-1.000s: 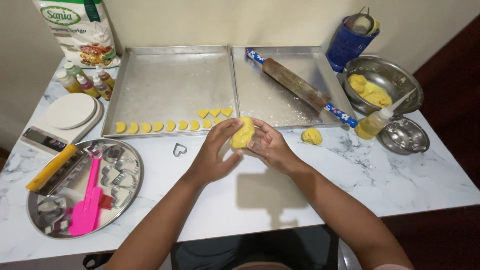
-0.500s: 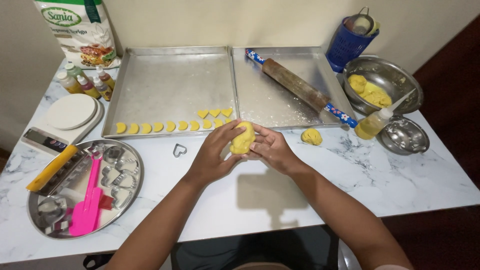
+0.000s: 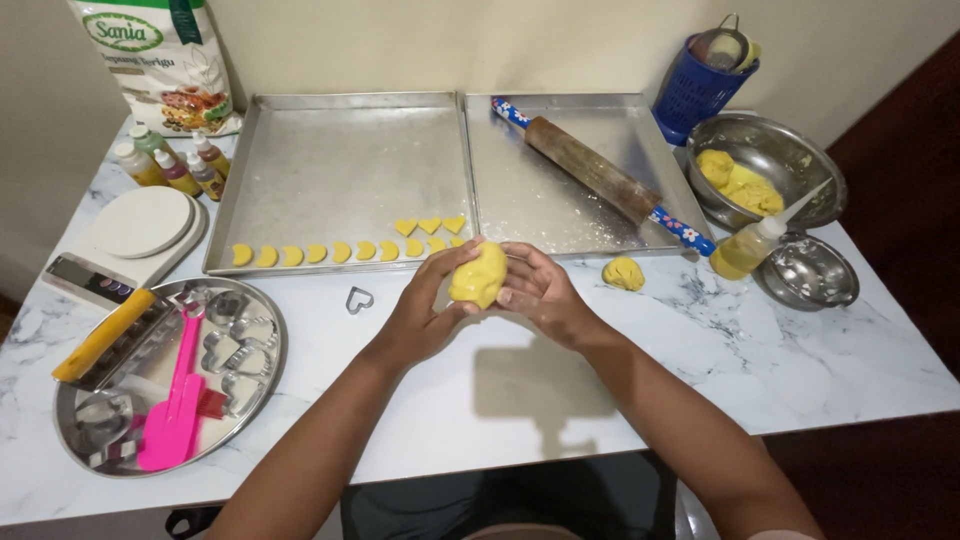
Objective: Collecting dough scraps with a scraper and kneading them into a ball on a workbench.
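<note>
Both my hands hold a lump of yellow dough [image 3: 479, 276] above the marble table [image 3: 820, 370], near its middle. My left hand [image 3: 425, 310] cups it from the left with fingers wrapped over the top. My right hand [image 3: 540, 292] presses it from the right. Just behind them, a left baking tray [image 3: 340, 160] carries a row of yellow crescent and heart dough cut-outs [image 3: 340, 252] along its front edge. A small heart-shaped metal cutter [image 3: 359, 299] lies on the table left of my left hand.
A rolling pin [image 3: 600, 177] lies across the right tray [image 3: 590, 215]. A small dough lump [image 3: 623, 273], squeeze bottle [image 3: 752, 245], dough bowl [image 3: 770, 170] and small bowl [image 3: 810, 272] sit right. Round tray with cutters and pink spatula [image 3: 175, 395], scale [image 3: 130, 235], colouring bottles [image 3: 175, 165], flour bag [image 3: 160, 60] stand left.
My hands keep working the dough lump in place; it has turned slightly between the palms and sits a little lower. Nothing else on the table has moved.
</note>
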